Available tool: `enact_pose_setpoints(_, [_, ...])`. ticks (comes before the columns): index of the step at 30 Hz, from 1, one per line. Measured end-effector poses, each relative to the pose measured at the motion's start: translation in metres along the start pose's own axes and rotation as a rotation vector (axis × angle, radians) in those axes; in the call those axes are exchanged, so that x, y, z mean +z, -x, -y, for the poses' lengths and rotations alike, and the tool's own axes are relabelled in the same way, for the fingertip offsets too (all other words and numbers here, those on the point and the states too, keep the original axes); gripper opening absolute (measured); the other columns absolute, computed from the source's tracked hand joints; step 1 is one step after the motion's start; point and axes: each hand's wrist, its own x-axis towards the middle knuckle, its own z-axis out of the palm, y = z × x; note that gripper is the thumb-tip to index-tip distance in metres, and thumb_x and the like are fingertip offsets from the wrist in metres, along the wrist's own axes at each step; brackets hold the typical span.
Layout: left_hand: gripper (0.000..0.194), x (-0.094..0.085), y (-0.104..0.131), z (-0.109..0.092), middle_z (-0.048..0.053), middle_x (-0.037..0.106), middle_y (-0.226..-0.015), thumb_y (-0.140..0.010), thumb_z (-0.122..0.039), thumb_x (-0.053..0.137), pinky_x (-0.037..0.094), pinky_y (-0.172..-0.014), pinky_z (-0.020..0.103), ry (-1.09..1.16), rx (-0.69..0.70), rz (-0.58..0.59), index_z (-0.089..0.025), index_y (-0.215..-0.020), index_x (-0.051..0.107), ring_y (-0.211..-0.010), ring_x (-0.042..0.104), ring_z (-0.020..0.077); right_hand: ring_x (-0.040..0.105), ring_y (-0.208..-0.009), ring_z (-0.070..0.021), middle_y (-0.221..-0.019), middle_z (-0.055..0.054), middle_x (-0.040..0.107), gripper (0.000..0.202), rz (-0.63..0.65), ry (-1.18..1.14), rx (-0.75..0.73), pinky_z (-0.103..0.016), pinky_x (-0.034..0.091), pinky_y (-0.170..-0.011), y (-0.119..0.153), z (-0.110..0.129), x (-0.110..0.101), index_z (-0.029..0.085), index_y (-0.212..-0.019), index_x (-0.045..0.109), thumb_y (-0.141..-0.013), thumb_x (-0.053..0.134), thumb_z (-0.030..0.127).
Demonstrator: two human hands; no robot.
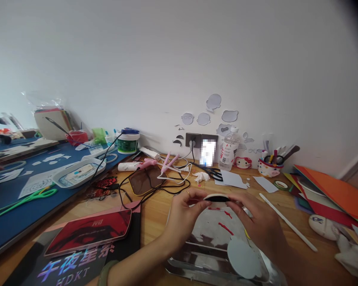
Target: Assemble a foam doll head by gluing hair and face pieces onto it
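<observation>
A small rounded flat piece (216, 198), cream on top with a black face toward me, is held up between both hands. My left hand (183, 210) pinches its left end between thumb and fingers. On the right end, my right hand (256, 216) has its thumb and fingers closed in the same way. Below them lies a shiny clear-and-silver tray (193, 267), partly covered by my hands and forearms. Thin red strips (226, 229) rest on its surface. A pale blue-grey round cutout (244, 256) overlaps the tray near my right wrist.
Left of my arm are a red box (91, 230), green scissors (32, 198) and a white dish (79, 174). Tangled cables (173, 180) and a bottle (228, 151) stand behind. To the right lie a white rod (289, 222), tape (281, 185), a pen cup (268, 169) and coloured sheets (335, 190).
</observation>
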Motion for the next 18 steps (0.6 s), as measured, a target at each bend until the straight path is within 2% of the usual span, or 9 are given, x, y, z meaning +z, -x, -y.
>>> enact_pose_setpoints(4, [0.015, -0.0006, -0.0055, 0.0041, 0.001, 0.061, -0.067, -0.062, -0.020, 0.067, 0.041, -0.059, 0.020, 0.136, -0.185, 0.025, -0.012, -0.074, 0.063, -0.060, 0.052, 0.0088, 0.064, -0.069, -0.0149, -0.083, -0.001, 0.069, 0.021, 0.091, -0.138, 0.243, -0.025, 0.051, -0.060, -0.0018, 0.0030, 0.0015, 0.022, -0.093, 0.061, -0.080, 0.047, 0.030])
enact_pose_setpoints(7, [0.017, -0.0019, -0.0082, 0.0052, 0.001, 0.059, -0.063, -0.061, -0.022, 0.067, 0.037, -0.052, 0.018, 0.198, -0.280, 0.039, -0.011, -0.074, 0.062, -0.053, 0.049, 0.0064, 0.064, -0.074, -0.0146, -0.087, 0.000, 0.069, 0.026, 0.145, -0.235, 0.355, -0.024, 0.051, -0.062, -0.0030, 0.0050, 0.0009, 0.022, -0.102, 0.058, -0.080, 0.047, 0.032])
enact_pose_setpoints(12, [0.022, -0.0028, -0.0091, 0.0060, 0.003, 0.061, -0.067, -0.061, -0.025, 0.067, 0.038, -0.054, 0.019, 0.201, -0.372, 0.028, -0.011, -0.076, 0.062, -0.057, 0.052, 0.0081, 0.062, -0.082, -0.0141, -0.098, 0.000, 0.066, 0.026, 0.182, -0.261, 0.388, -0.024, 0.050, -0.067, -0.0048, 0.0071, -0.0025, 0.025, -0.102, 0.057, -0.084, 0.040, 0.032])
enact_pose_setpoints(18, [0.022, -0.0019, -0.0081, 0.0066, 0.002, 0.059, -0.066, -0.060, -0.026, 0.068, 0.037, -0.052, 0.018, 0.195, -0.391, 0.015, -0.011, -0.075, 0.061, -0.055, 0.050, 0.0065, 0.062, -0.078, -0.0144, -0.091, -0.001, 0.068, 0.025, 0.159, -0.273, 0.379, -0.024, 0.051, -0.061, -0.0049, 0.0071, -0.0004, 0.023, -0.101, 0.058, -0.079, 0.049, 0.033])
